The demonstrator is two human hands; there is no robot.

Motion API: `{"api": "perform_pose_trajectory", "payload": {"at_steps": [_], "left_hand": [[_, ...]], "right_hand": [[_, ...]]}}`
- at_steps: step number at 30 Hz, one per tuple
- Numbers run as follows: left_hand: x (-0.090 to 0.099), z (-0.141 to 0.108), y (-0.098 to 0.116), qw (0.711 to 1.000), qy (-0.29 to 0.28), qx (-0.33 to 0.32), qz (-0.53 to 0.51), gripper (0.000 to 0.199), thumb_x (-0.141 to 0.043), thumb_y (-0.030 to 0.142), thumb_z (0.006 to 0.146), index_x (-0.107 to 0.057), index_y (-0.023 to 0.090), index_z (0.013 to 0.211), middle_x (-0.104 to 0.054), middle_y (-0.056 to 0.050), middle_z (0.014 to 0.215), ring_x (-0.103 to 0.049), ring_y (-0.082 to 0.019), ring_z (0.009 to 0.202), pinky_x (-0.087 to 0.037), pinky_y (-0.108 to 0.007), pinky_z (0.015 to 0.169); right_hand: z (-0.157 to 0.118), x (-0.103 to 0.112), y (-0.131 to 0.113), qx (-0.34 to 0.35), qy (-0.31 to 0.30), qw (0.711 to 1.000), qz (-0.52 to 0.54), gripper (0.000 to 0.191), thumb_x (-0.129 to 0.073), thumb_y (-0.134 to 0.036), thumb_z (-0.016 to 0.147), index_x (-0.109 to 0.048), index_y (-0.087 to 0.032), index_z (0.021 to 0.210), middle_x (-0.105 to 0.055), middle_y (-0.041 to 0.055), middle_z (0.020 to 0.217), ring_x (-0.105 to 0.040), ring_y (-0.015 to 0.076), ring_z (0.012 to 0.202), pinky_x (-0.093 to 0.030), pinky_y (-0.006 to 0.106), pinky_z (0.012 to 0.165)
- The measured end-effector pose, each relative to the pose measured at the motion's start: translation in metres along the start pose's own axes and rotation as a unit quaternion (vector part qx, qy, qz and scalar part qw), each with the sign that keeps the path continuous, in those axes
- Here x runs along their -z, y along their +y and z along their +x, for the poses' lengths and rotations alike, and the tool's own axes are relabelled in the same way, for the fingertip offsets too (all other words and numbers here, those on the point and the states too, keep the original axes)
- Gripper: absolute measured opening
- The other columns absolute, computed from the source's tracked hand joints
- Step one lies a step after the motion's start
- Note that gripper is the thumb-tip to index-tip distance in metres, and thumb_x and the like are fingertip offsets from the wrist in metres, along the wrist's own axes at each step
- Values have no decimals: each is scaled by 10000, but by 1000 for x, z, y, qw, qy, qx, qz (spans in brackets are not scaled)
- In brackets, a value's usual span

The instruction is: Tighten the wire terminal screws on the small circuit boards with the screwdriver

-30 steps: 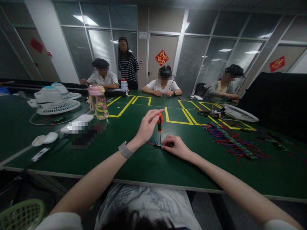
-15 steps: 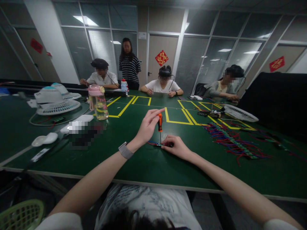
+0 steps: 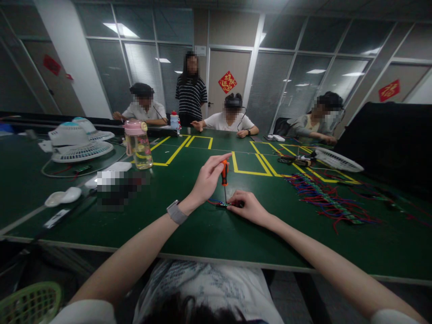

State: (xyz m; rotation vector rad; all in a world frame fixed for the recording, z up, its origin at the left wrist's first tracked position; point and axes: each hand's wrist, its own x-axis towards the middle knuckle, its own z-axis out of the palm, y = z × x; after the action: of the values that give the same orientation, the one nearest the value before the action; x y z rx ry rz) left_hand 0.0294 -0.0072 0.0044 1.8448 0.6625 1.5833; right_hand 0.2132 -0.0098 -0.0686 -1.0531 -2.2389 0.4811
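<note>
My left hand (image 3: 208, 179) is closed on the orange and black handle of a screwdriver (image 3: 225, 174), which stands nearly upright. The shaft points down to a small green circuit board (image 3: 221, 204) on the table; I cannot make out exactly what the tip touches. Red and blue wires run from the board's left end. My right hand (image 3: 248, 207) rests on the table and pinches the right end of the board, its fingertips partly covering it.
A row of wired circuit boards (image 3: 329, 198) lies to the right on the green table (image 3: 189, 238). Yellow tape (image 3: 253, 172) marks rectangles ahead. A pink-lidded bottle (image 3: 139, 146) and fan parts (image 3: 81, 146) stand left. Several people sit or stand beyond, including one in stripes (image 3: 191, 96).
My hands, the screwdriver and the board stay almost in place. Across the table, the standing person has shifted right, and a seated co-worker's hand has moved outward to the left.
</note>
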Motion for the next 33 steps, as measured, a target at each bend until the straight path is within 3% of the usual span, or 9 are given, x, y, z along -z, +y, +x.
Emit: {"api": "perform_pose_trajectory", "payload": {"at_steps": [4, 10, 14, 18, 24, 29, 33], "left_hand": [[-2, 0, -1, 996, -16, 41, -76, 366, -473, 259, 914, -563, 169, 1258, -655, -91, 1094, -654, -167, 902, -541, -315, 800], [0, -1, 1, 999, 11, -6, 38, 248, -607, 289, 845, -684, 220, 1070, -598, -55, 1024, -610, -139, 881, -515, -238, 755], [0, -1, 3, 1000, 4, -11, 10, 282, -486, 244, 912, -661, 218, 1132, -591, -74, 1124, -606, -155, 982, -515, -265, 823], [-2, -1, 3, 999, 3, 12, -48, 318, -492, 257, 912, -616, 180, 1194, -651, -86, 1080, -650, -159, 887, -538, -306, 805], [0, -1, 1, 998, 32, -24, 48, 220, -622, 296, 837, -706, 221, 1027, -574, -54, 1016, -605, -142, 896, -524, -239, 756], [-1, -1, 1, 1000, -5, 10, -20, 323, -451, 256, 931, -603, 205, 1211, -593, -83, 1116, -645, -147, 891, -538, -271, 767], [-3, -2, 1, 1000, -9, 3, -1, 314, -507, 262, 907, -605, 200, 1199, -624, -65, 1030, -639, -132, 826, -533, -259, 746]], "right_hand": [[0, 0, 0, -2, -2, 1000, -4, 111, -676, -219, 774, -729, -152, 844, -613, 28, 745, -567, 123, 641, -449, 247, 609], [0, 0, 0, -4, -1, 1000, 0, 110, -673, -227, 777, -727, -155, 839, -614, 30, 747, -569, 125, 640, -453, 249, 606], [0, 0, 1, -3, -2, 1000, 3, 113, -671, -226, 778, -728, -155, 846, -622, 33, 759, -572, 126, 640, -455, 253, 610], [0, 1, 0, -4, -2, 1000, 2, 107, -676, -225, 772, -727, -160, 841, -616, 27, 750, -571, 127, 644, -452, 251, 607], [0, 1, -1, -3, -2, 1000, 4, 109, -675, -226, 774, -728, -157, 839, -613, 29, 748, -570, 128, 642, -454, 252, 610], [0, 1, -1, -2, -5, 1000, -1, 105, -672, -220, 775, -727, -154, 836, -608, 27, 742, -568, 127, 640, -447, 248, 604], [0, 1, -2, -6, -6, 1000, -2, 101, -670, -220, 776, -727, -160, 834, -609, 26, 746, -569, 127, 647, -449, 248, 608]]}}
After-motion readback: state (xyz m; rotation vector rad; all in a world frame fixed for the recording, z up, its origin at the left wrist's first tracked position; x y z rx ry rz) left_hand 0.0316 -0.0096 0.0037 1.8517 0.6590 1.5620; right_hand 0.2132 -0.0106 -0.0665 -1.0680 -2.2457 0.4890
